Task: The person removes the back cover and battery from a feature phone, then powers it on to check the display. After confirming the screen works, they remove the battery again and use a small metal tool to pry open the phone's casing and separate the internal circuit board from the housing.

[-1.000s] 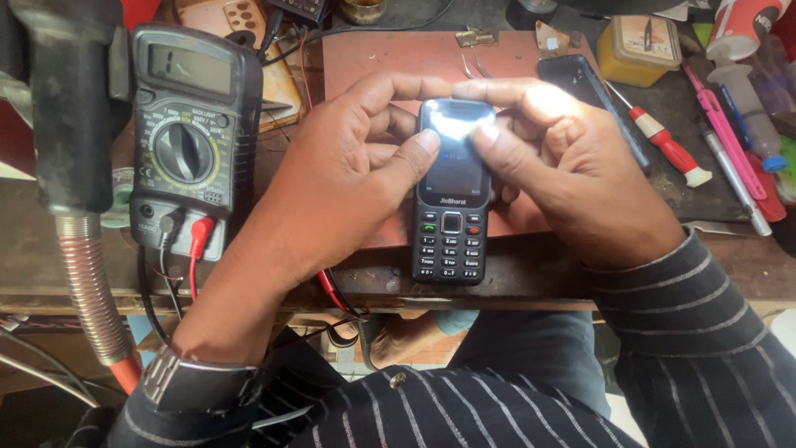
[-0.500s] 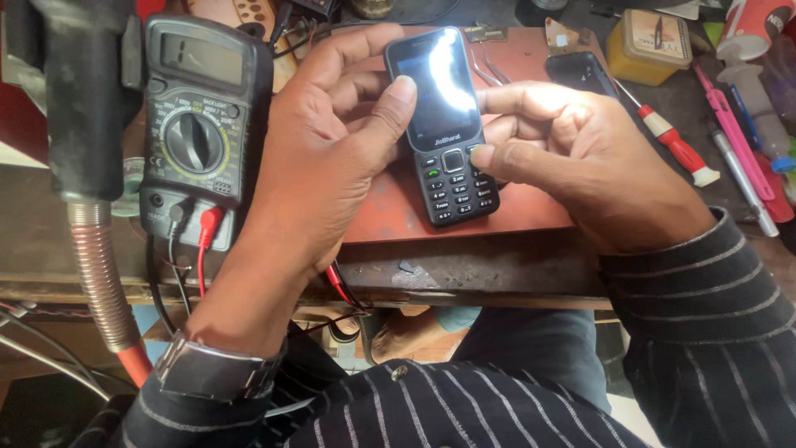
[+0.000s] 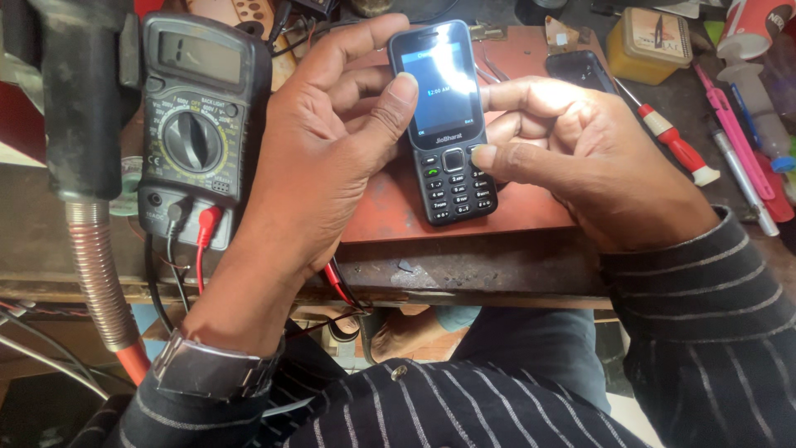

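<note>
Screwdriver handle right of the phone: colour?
Red and white screwdriver handle, head view.

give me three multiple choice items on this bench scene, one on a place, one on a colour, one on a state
1. Where is the multimeter?
A. left of the left hand
B. right of the right hand
C. on the person's lap

2. What colour is the screwdriver handle?
A. blue
B. red with a white end
C. black

3. What state is the keypad phone screen in?
A. dark
B. cracked
C. lit

Answers:
1 A, it stands beyond the left hand's outer side.
2 B, handle is red, tipped white.
3 C, the screen glows blue.
</note>
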